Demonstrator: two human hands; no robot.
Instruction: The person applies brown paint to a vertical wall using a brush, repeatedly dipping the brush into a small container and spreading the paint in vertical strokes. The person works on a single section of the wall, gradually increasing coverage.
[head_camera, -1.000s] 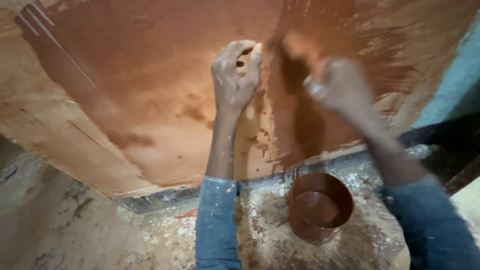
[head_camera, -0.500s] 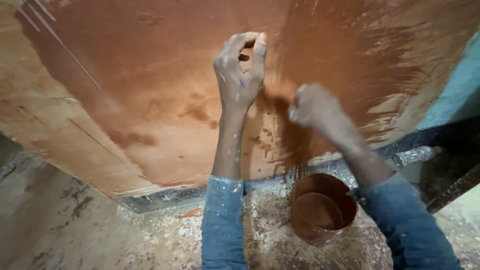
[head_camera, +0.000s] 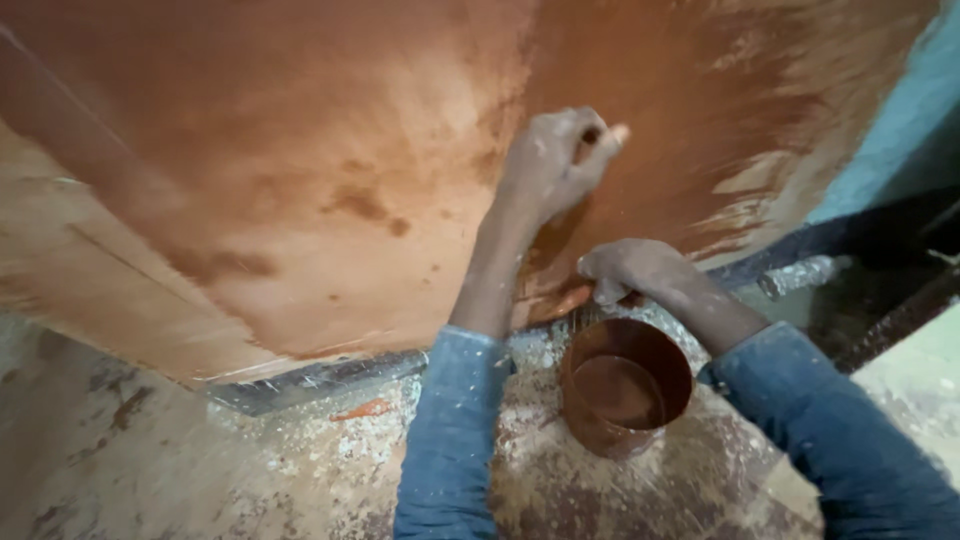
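Right hand (head_camera: 628, 272), closed on something hidden, has dropped to the tin (head_camera: 626, 385); left hand (head_camera: 548, 165) stays curled on the board (head_camera: 300, 170).

A speckled, stained floor (head_camera: 300, 470) carries 1 round brown paint pot (head_camera: 625, 385).
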